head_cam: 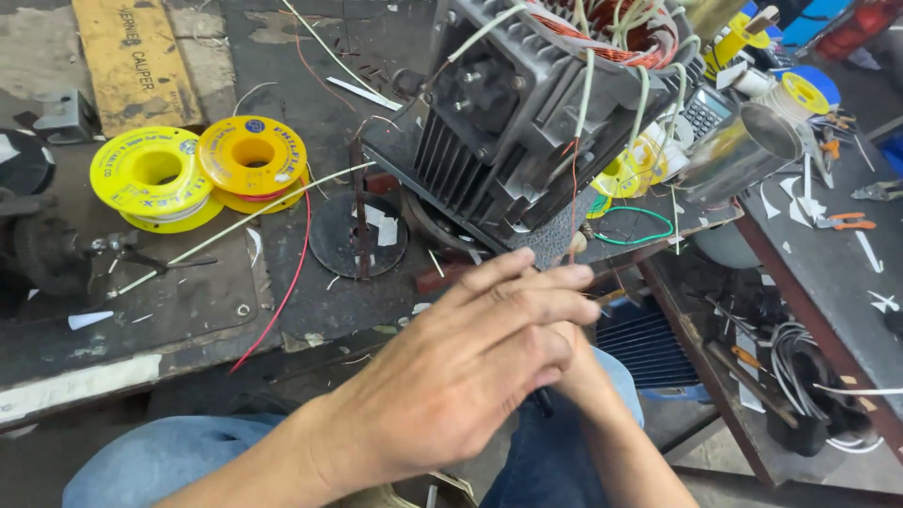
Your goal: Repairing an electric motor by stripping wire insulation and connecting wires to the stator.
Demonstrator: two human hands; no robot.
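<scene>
Top left of the desk (188, 310): a flat yellow rectangular label plate (134, 58) with dark lettering, lying at a slight angle. Below it, two yellow tape spools (202, 169) side by side and touching, the right one overlapping the left; each has a round printed face with a hollow core. A red wire (287, 282) runs from under the right spool down toward the desk edge. More yellow spools (632, 165) sit behind the motor, and another yellow-and-blue reel (806, 91) lies top right beside a shiny metal cup (743, 150).

Motor stator (527, 113): grey finned housing, tilted, resting at the desk's front edge; copper windings and white sleeved leads show at its open top. A thin red lead (574, 202) hangs down from it toward the hands.

Left hand (461, 367): reaches in from lower left, back of hand to the camera, fingers (527, 282) extended and pressed together, pointing right, just below the stator. It covers most of the right hand (578, 362), which comes up from below with the wrist bent. Both hands meet at the red lead's lower end; whether either set of fingers pinches the lead cannot be told, as the left hand hides the contact.
</scene>
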